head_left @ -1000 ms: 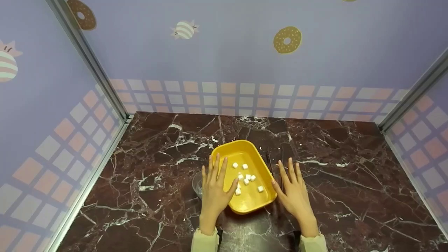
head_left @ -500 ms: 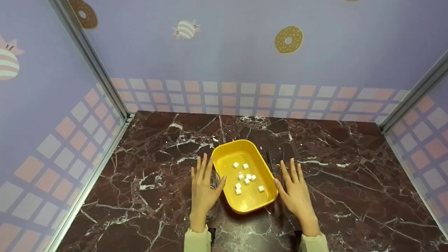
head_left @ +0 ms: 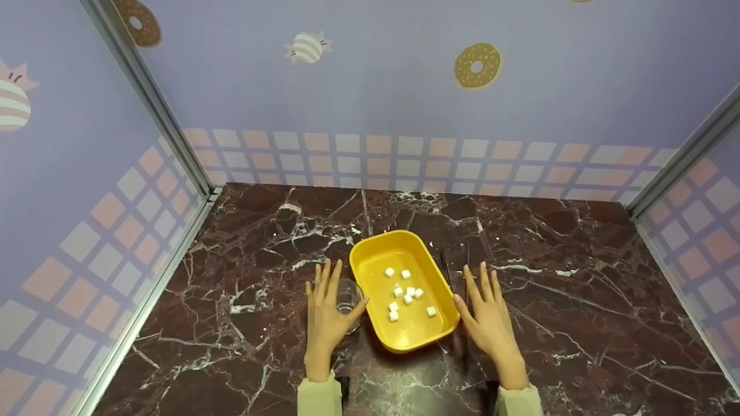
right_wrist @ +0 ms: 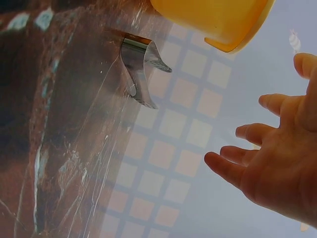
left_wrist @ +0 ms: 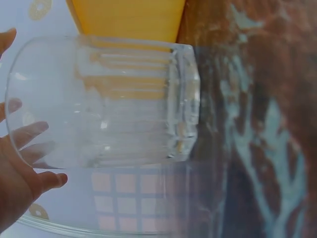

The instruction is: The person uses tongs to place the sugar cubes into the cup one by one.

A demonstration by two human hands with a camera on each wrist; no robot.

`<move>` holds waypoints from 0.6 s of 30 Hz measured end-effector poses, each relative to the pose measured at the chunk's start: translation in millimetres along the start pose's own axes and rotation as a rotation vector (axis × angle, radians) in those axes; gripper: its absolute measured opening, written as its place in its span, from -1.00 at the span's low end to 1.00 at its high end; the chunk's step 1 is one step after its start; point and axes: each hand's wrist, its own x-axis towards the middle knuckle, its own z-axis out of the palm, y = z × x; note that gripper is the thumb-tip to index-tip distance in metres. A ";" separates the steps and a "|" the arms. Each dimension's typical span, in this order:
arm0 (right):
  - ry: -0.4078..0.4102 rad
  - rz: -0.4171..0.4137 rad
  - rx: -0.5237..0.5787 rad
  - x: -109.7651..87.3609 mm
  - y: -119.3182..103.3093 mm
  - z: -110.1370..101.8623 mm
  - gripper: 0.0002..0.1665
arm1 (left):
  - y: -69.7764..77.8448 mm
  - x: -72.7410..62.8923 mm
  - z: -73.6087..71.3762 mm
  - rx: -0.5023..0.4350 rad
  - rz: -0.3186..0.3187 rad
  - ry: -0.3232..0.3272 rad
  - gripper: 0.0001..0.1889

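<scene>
Head view: the left hand (head_left: 325,315) lies over a clear ribbed glass (head_left: 348,301) that stands on the dark marble tabletop (head_left: 243,289), just left of a yellow tray (head_left: 413,335). The fingers (head_left: 324,277) are straight and spread; the thumb reaches toward the glass on its tray side. Whether the palm touches the rim cannot be told from this view. The left wrist view shows the glass (left_wrist: 119,99) close to the camera, with the fingers (left_wrist: 29,134) seen through and beside its wall, relaxed and not wrapped round it; the yellow tray (left_wrist: 129,20) lies just beyond.

The right hand (head_left: 490,323) lies flat on the tabletop just right of the tray, fingers (head_left: 480,283) straight and slightly spread, holding nothing. The thumb is next to the tray's right wall; contact cannot be confirmed. In the right wrist view the right hand (right_wrist: 277,163) is open with the fingers (right_wrist: 233,171) extended, and a pair of metal tongs (right_wrist: 141,74) rests on the tabletop beside the tray (right_wrist: 218,20).

The tray holds several small white cubes (head_left: 407,296), scattered loosely over its floor.

No brand, label or readable writing appears on the glass, tray or tongs. The walls (head_left: 370,86) carry printed doughnut (head_left: 476,65) and striped candy (head_left: 306,48) motifs only.
</scene>
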 end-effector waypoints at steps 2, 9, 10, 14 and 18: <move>0.004 0.000 0.003 0.1 0.7 0.3 -0.32 | -1.9 -0.7 0.8 -0.010 -0.013 -0.015 -0.08; 0.000 0.013 0.023 0.7 2.0 1.5 -0.32 | -7.7 -2.6 -0.8 -0.063 -0.025 -0.022 0.01; -0.002 0.017 0.028 0.8 2.3 1.7 -0.32 | -8.4 -2.9 -1.2 -0.072 -0.024 -0.019 0.02; -0.014 0.033 0.039 0.6 3.6 2.1 -0.32 | -10.0 -3.7 -2.5 -0.096 -0.035 -0.026 0.04; -0.014 0.042 0.036 0.5 5.1 2.4 -0.32 | -10.4 -3.4 -2.4 -0.134 -0.059 -0.049 0.05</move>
